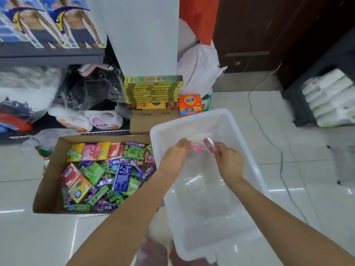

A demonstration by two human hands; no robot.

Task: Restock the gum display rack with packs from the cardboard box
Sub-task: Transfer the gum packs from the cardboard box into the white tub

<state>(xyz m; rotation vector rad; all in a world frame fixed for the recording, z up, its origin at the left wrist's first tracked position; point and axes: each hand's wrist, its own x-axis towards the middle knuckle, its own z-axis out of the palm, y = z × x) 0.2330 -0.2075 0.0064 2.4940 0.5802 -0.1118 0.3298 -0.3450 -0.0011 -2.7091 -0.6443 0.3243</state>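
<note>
An open cardboard box (48, 179) on the floor at the left holds several gum packs (107, 175) in green, purple, red and yellow. To its right stands a translucent white plastic bin (255, 169). Both my hands reach into the far end of the bin. My left hand (176, 152) holds a slim pink gum pack (196, 148) lying flat. My right hand (226, 158) pinches another pink pack (208, 143), tilted upward. No gum display rack can be made out.
A stack of yellow-green boxes (152, 89) and an orange snack box (190, 105) sit behind the bin. Bagged goods (103, 120) lie under a shelf at the left. A dark rack with white packs (330, 98) stands at the right, and a cable (272, 143) runs across the tiled floor.
</note>
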